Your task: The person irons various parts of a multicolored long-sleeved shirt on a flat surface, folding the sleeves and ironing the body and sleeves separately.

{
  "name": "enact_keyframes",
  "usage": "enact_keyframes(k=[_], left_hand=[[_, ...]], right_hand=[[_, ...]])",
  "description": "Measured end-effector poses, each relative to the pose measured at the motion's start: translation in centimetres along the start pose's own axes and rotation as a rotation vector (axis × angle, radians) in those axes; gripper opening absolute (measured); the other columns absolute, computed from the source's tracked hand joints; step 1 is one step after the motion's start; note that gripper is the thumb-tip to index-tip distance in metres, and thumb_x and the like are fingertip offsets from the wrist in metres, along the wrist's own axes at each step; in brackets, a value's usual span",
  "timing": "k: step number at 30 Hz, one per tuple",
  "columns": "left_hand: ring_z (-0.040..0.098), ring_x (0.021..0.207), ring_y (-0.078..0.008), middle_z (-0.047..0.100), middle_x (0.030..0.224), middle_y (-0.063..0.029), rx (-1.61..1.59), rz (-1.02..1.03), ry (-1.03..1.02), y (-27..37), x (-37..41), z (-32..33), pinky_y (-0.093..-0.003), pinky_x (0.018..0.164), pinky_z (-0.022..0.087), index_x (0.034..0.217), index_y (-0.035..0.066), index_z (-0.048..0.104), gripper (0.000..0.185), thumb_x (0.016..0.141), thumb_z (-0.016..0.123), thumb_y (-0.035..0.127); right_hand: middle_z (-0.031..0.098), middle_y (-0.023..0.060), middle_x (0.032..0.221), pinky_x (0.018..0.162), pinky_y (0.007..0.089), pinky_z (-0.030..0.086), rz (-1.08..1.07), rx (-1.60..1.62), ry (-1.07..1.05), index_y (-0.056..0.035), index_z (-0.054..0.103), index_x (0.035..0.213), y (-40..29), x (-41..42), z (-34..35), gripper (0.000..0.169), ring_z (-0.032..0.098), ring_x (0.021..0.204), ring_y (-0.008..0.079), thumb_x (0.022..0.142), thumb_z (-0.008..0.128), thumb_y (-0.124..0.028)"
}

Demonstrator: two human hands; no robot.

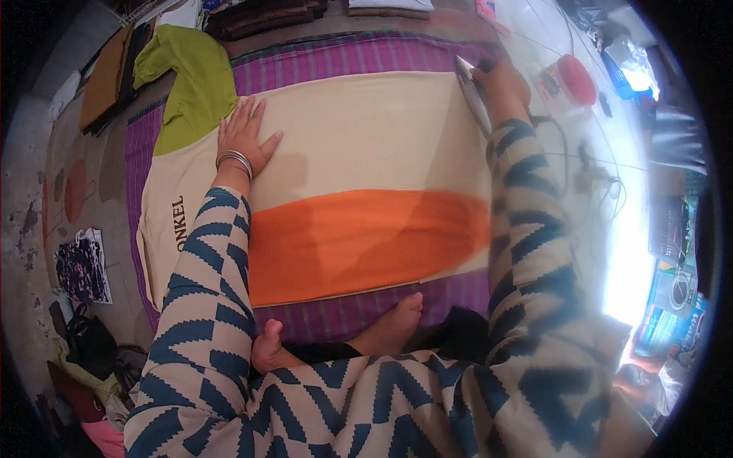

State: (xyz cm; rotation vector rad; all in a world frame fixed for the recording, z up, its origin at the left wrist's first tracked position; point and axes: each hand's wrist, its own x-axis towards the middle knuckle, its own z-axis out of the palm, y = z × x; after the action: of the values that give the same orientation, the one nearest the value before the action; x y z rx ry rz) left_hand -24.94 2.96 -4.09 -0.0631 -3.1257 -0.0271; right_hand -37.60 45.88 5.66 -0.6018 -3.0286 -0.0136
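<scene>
A cream garment (366, 126) with printed letters lies spread on a purple striped cloth (320, 63) on the floor. One green sleeve (197, 86) reaches out at its upper left, and an orange sleeve (366, 246) lies across its lower part. My left hand (243, 137), with bangles at the wrist, rests flat on the cream fabric beside the green sleeve, fingers spread. At the garment's right edge my right hand (504, 86) grips a clothes iron (474, 94). The iron's metal plate is tilted and seen nearly edge-on; whether it touches the fabric cannot be told.
Folded dark clothes (257, 20) lie beyond the cloth, with a brown folded garment (106, 80) at the upper left. A tub with a red lid (575, 80) stands right of the iron, near cords on the tiles. My bare feet (395, 323) are at the cloth's near edge.
</scene>
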Motion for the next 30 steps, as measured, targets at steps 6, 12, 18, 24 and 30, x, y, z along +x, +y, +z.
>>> enact_keyframes(k=[6, 12, 18, 24, 30], left_hand=[[0.017, 0.141, -0.0229, 0.018, 0.153, -0.0036, -0.010, 0.002, 0.003, -0.1, 0.2, 0.0, -0.0489, 0.113, 0.014, 0.146, 0.021, 0.024, 0.072, 0.084, 0.049, 0.051], [0.014, 0.142, -0.0203, 0.018, 0.153, -0.0009, 0.002, -0.011, -0.016, 0.3, 0.1, 0.0, -0.0450, 0.114, 0.010, 0.146, 0.021, 0.024, 0.074, 0.084, 0.049, 0.053], [0.015, 0.141, -0.0209, 0.018, 0.153, -0.0016, 0.046, -0.016, -0.024, -0.4, -0.2, 0.0, -0.0456, 0.114, 0.011, 0.146, 0.021, 0.024, 0.074, 0.084, 0.049, 0.052], [0.016, 0.141, -0.0215, 0.018, 0.153, -0.0022, 0.036, 0.017, 0.020, -0.6, 0.1, 0.4, -0.0465, 0.114, 0.012, 0.146, 0.021, 0.024, 0.074, 0.083, 0.049, 0.052], [0.015, 0.141, -0.0213, 0.019, 0.153, -0.0022, 0.001, -0.013, 0.011, -0.2, 0.0, 0.5, -0.0463, 0.114, 0.011, 0.146, 0.021, 0.024, 0.074, 0.083, 0.049, 0.052]], right_hand=[[0.067, 0.0090, 0.108, 0.079, 0.0401, 0.051, 0.031, -0.007, 0.023, -0.0150, 0.065, 0.110, 1.5, -0.2, 0.0, 0.051, 0.064, 0.100, 0.0277, 0.074, 0.068, -0.052], [0.067, 0.0127, 0.104, 0.078, 0.0400, 0.051, -0.086, 0.070, -0.038, -0.0111, 0.065, 0.106, 3.7, -2.1, -2.9, 0.053, 0.064, 0.096, 0.0299, 0.071, 0.071, -0.051], [0.067, 0.0115, 0.086, 0.071, 0.0420, 0.050, -0.648, -0.034, -0.187, -0.0141, 0.064, 0.097, 0.1, -13.2, -3.7, 0.046, 0.065, 0.083, 0.0290, 0.071, 0.070, -0.051], [0.067, 0.0101, 0.085, 0.070, 0.0437, 0.050, -0.519, 0.036, -0.028, -0.0123, 0.062, 0.091, -0.7, -9.7, -1.8, 0.044, 0.064, 0.083, 0.0308, 0.071, 0.069, -0.051], [0.068, 0.0120, 0.101, 0.077, 0.0409, 0.050, -0.137, 0.025, 0.027, -0.0149, 0.065, 0.107, 0.9, -2.8, -1.2, 0.052, 0.064, 0.095, 0.0288, 0.071, 0.070, -0.052]])
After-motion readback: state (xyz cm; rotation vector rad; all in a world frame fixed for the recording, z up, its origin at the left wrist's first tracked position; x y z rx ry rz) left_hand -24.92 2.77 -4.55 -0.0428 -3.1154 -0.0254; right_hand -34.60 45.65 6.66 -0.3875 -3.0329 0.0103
